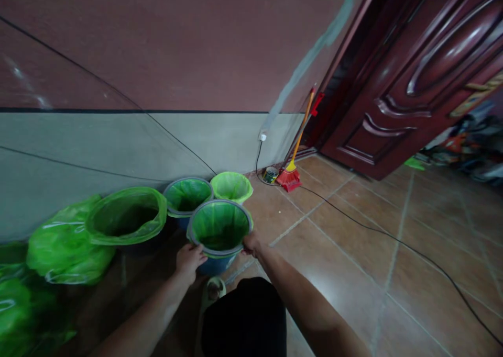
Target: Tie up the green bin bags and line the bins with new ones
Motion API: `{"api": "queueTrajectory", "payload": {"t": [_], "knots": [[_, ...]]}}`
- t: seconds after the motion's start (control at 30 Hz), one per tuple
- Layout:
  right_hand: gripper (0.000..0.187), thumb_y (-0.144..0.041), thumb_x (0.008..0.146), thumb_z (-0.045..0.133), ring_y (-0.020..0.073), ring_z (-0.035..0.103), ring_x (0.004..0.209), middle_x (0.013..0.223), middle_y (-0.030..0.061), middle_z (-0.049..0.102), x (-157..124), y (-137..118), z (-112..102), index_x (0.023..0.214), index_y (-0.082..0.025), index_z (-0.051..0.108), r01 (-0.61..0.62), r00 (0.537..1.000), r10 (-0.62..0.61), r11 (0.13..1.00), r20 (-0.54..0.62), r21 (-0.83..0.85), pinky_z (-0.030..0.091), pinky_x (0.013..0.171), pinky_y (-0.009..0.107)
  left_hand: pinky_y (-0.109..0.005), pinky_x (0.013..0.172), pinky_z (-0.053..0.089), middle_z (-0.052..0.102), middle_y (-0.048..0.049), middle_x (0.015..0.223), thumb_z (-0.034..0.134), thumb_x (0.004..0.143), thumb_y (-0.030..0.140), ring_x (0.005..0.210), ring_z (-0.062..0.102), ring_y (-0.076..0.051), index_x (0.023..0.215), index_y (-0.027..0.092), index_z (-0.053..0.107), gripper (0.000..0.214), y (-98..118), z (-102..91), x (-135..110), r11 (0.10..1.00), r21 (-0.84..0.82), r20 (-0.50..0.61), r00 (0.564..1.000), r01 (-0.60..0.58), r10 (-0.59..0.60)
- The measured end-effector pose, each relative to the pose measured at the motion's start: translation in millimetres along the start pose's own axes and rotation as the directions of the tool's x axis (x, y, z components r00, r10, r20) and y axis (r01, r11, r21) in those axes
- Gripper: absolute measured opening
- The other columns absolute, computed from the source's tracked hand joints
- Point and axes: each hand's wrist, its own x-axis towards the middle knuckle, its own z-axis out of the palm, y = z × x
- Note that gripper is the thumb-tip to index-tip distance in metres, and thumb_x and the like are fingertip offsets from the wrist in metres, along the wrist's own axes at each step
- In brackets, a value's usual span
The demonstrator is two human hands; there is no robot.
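In front of me stands a blue bucket (pixel 216 265) with a grey rim, lined with a green bag (pixel 225 218). My left hand (pixel 190 263) is closed at its near left rim, where the bag edge folds over. At the right side of the same rim, my right hand (pixel 251 243) is closed too, its fingers partly hidden. Close behind are a second grey-rimmed lined bucket (pixel 187 193) and a smaller bin with a light green liner (pixel 231 186). To the left sits a wide dark bin with a green liner (pixel 126 215).
Tied green bags (pixel 66 247) lie on the left. A broom (pixel 293 174) with red bristles leans by the wall beside a small can (pixel 270 175). A black cable (pixel 365 223) crosses the tiled floor (pixel 334 263). The dark red door (pixel 412 85) stands open at the right.
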Motion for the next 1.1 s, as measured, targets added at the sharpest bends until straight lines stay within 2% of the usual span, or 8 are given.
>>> {"api": "queueTrajectory", "payload": {"t": [0.13, 0.23, 0.37, 0.47, 0.7, 0.83, 0.97, 1.1], "knots": [[0.026, -0.007, 0.083, 0.057, 0.0088, 0.048, 0.039, 0.045, -0.0016, 0.051, 23, 33, -46, 0.059, -0.016, 0.057, -0.058, 0.99, 0.068, 0.995, -0.125, 0.081, 0.043, 0.043, 0.019, -0.026, 0.063, 0.059, 0.062, 0.0019, 0.059, 0.066, 0.083, 0.005, 0.051, 0.062, -0.01, 0.077, 0.016, 0.057, 0.014, -19, 56.8, 13, 0.996, 0.052, 0.093, 0.993, 0.066, -0.071], [0.032, -0.007, 0.083, 0.055, 0.0103, 0.051, 0.038, 0.042, 0.0005, 0.05, 43, 60, -71, 0.052, -0.018, 0.053, -0.08, 0.972, 0.106, 0.988, -0.21, 0.128, 0.041, 0.041, 0.018, -0.026, 0.064, 0.057, 0.062, 0.0015, 0.062, 0.061, 0.087, 0.007, 0.053, 0.061, -0.01, 0.078, 0.016, 0.055, 0.015, -36, 91.9, 25, 0.987, 0.129, 0.172, 0.978, 0.094, -0.116], [0.033, -0.009, 0.08, 0.057, 0.013, 0.053, 0.038, 0.039, 0.0018, 0.05, 73, 85, -87, 0.049, -0.019, 0.053, -0.103, 0.949, 0.149, 0.979, -0.277, 0.175, 0.042, 0.039, 0.02, -0.026, 0.067, 0.056, 0.061, 0.0022, 0.063, 0.065, 0.086, 0.01, 0.057, 0.062, -0.011, 0.083, 0.017, 0.056, 0.011, -47, 125.5, 45, 0.979, 0.165, 0.225, 0.963, 0.116, -0.152], [0.032, -0.012, 0.081, 0.058, 0.0133, 0.054, 0.039, 0.039, 0.0015, 0.051, 90, 93, -90, 0.051, -0.019, 0.054, -0.1, 0.943, 0.161, 0.972, -0.292, 0.215, 0.045, 0.043, 0.021, -0.025, 0.07, 0.055, 0.063, 0.0021, 0.069, 0.069, 0.084, 0.014, 0.065, 0.065, -0.013, 0.091, 0.018, 0.057, 0.014, -49, 138.5, 59, 0.972, 0.195, 0.258, 0.949, 0.131, -0.18], [0.02, -0.032, 0.086, 0.062, 0.0132, 0.06, 0.05, 0.055, 0.0, 0.061, 87, 94, -80, 0.072, -0.018, 0.057, -0.065, 0.94, 0.183, 0.925, -0.288, 0.375, 0.05, 0.049, 0.023, -0.029, 0.075, 0.054, 0.072, -0.0068, 0.093, 0.074, 0.082, 0.026, 0.085, 0.07, -0.018, 0.102, 0.019, 0.058, 0.026, -52, 143.0, 77, 0.948, 0.267, 0.264, 0.933, 0.174, -0.246], [0.032, -0.05, 0.083, 0.067, 0.0154, 0.063, 0.056, 0.066, 0.0019, 0.066, 73, 98, -60, 0.087, -0.02, 0.057, -0.037, 0.925, 0.22, 0.864, -0.31, 0.502, 0.051, 0.05, 0.025, -0.029, 0.076, 0.054, 0.074, -0.0064, 0.097, 0.066, 0.087, 0.021, 0.086, 0.071, -0.017, 0.104, 0.021, 0.056, 0.02, -55, 135.7, 79, 0.926, 0.32, 0.235, 0.93, 0.202, -0.284], [0.037, -0.054, 0.078, 0.07, 0.0137, 0.059, 0.051, 0.056, -0.0019, 0.059, 73, 94, -34, 0.077, -0.021, 0.053, -0.009, 0.938, 0.215, 0.802, -0.273, 0.597, 0.048, 0.05, 0.024, -0.028, 0.072, 0.054, 0.074, -0.0051, 0.091, 0.064, 0.086, 0.016, 0.08, 0.073, -0.017, 0.102, 0.02, 0.056, 0.019, -58, 113.2, 81, 0.924, 0.317, 0.197, 0.938, 0.214, -0.285], [0.04, -0.054, 0.077, 0.07, 0.0104, 0.049, 0.041, 0.047, -0.0062, 0.049, 77, 89, -24, 0.067, -0.022, 0.048, 0.044, 0.93, 0.199, 0.773, -0.308, 0.632, 0.042, 0.047, 0.023, -0.028, 0.072, 0.055, 0.075, -0.0075, 0.09, 0.064, 0.086, 0.015, 0.08, 0.074, -0.018, 0.101, 0.017, 0.058, 0.016, -47, 75.9, 83, 0.917, 0.328, 0.172, 0.941, 0.225, -0.293]]}}
